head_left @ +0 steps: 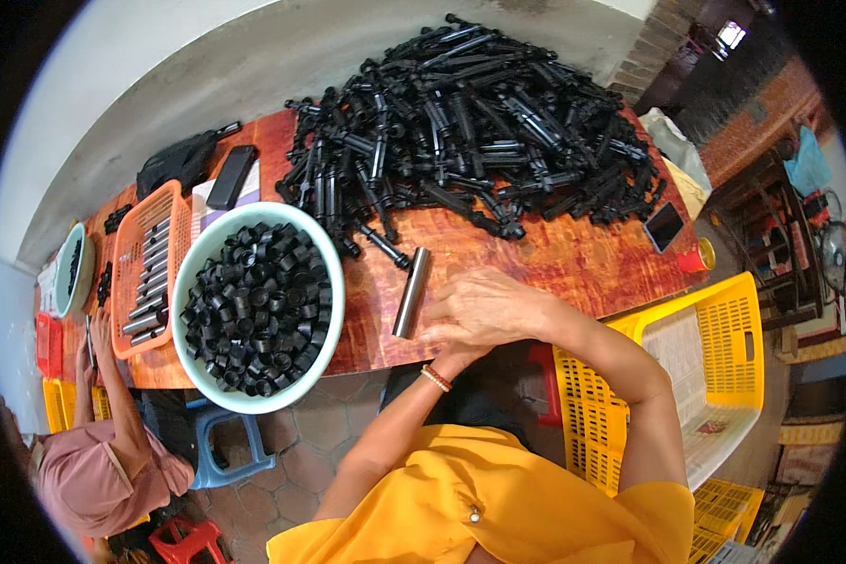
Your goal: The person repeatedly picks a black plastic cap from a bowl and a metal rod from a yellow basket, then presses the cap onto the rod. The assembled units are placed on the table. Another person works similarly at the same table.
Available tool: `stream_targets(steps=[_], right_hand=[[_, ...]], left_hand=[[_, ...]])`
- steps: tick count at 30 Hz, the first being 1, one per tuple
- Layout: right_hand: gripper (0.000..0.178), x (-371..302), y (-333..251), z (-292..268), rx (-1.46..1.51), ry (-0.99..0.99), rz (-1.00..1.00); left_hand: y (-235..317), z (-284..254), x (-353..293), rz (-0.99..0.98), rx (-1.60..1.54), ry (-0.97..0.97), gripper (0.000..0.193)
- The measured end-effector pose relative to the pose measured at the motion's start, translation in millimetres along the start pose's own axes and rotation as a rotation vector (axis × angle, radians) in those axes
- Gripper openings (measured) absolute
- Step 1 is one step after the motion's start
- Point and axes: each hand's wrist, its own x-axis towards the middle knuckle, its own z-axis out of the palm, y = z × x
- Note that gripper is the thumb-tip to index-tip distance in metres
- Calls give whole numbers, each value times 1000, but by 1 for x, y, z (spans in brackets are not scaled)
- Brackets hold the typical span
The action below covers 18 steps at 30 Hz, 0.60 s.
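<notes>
Here, I watch the right hand [490, 306] bent over the mostly hidden left hand [466, 352], their grip I cannot tell, silver tube [411, 293] just beside them on the table [573, 271], black parts [470, 117] heaped beyond.
</notes>
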Motion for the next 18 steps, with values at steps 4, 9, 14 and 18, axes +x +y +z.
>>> stream_targets(steps=[4, 9, 14, 18], right_hand=[[40, 1, 0, 3, -31, -60, 230], [48, 0, 0, 11, -47, 59, 331], [50, -2, -3, 14, -76, 213, 371], [53, -1, -6, 17, -156, 298, 474]], left_hand=[[5, 1, 0, 8, 2, 15, 11], [5, 5, 1, 23, 7, 18, 12], [2, 7, 2, 26, 2, 14, 13], [2, 11, 6, 41, 1, 23, 13]])
